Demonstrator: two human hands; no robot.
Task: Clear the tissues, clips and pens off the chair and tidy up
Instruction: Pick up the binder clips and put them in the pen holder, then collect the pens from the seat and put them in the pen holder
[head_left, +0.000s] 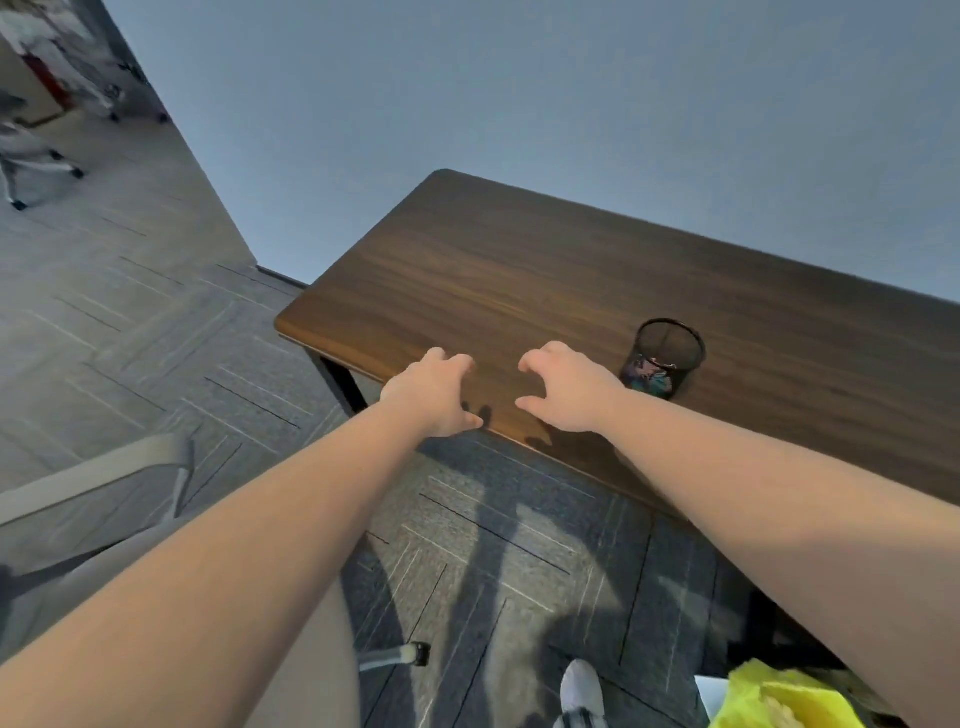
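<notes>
Both my arms reach forward over the near edge of a dark wooden desk. My left hand and my right hand hover side by side above the desk edge, fingers curled and apart, holding nothing. A black mesh pen holder stands on the desk just right of my right hand, with colourful items at its bottom. The grey chair is at the lower left, mostly hidden by my left arm; I see no tissues, clips or pens on the part that shows.
A bin lined with a yellow-green bag sits at the bottom right by the desk leg. My white shoe is on the grey carpet. A blue-grey wall runs behind the desk. Other office chairs stand far left.
</notes>
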